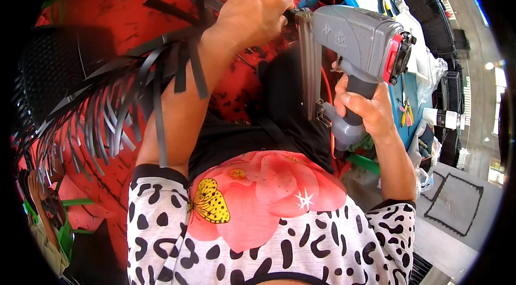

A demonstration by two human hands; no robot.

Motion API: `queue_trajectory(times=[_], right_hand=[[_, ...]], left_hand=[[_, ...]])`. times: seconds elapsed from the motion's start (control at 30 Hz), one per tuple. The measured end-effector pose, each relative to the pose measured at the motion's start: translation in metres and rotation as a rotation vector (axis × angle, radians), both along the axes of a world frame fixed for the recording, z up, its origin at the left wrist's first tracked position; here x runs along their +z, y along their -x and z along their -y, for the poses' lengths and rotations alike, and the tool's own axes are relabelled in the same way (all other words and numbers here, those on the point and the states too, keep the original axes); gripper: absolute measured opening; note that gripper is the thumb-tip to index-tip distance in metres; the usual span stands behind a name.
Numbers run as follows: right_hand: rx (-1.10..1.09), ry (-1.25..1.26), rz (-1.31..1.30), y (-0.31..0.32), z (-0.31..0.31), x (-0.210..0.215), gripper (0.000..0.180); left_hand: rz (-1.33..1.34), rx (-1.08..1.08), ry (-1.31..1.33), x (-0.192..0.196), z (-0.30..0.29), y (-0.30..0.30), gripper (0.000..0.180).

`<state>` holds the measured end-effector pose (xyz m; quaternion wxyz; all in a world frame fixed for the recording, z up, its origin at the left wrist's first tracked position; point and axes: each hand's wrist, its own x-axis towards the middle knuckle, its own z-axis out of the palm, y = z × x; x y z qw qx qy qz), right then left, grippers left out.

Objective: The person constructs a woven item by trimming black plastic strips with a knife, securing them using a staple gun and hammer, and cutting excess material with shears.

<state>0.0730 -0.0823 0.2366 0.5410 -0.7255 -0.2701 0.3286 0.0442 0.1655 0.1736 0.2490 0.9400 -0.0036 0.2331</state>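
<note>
My right grip (pixel 365 105), at 3 o'clock, clasps a likely heavy, boxy grey-and-red nail gun (pixel 349 30), surest by its black handle (pixel 361 87); my left grip (pixel 255 13), 12 o'clock, curls closed, contents unclear.

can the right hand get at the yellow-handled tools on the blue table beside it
Probably not yet: the right hand is gripping the nail gun. Nothing visible covers the tools, so the way looks free once it lets go.

From where I stand, the nail gun's body (pixel 355 38) looks like smooth, satiny metal, its magazine (pixel 308 70) shinier metal and its grip (pixel 361 89) matt, while the strips (pixel 160 110) gleam like slick plastic, the shirt (pixel 317 234) is soft matt cloth and the bag (pixel 438 70) crinkled, glossy plastic.
</note>
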Motion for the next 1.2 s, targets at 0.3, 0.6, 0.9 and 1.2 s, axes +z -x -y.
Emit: queue_trajectory(times=[0.3,0.6,0.9,1.2], right_hand=[[0.045,0.075,0.103,-0.004,-0.003,-0.002,0.040],[0.050,0.046,0.073,-0.017,-0.012,0.006,0.021],[-0.325,-0.329,0.017,-0.069,0.051,0.014,0.015],[-0.710,-0.135,0.126,-0.155,0.134,-0.051,0.017]], left_hand=[[-0.185,0.028,0.002,0.018,0.001,0.002,0.046],[-0.066,0.024,0.031,0.007,-0.013,-0.010,0.045],[0.000,-0.040,0.111,-0.008,-0.012,-0.014,0.054],[-0.048,-0.020,0.119,0.003,-0.018,-0.012,0.047]])
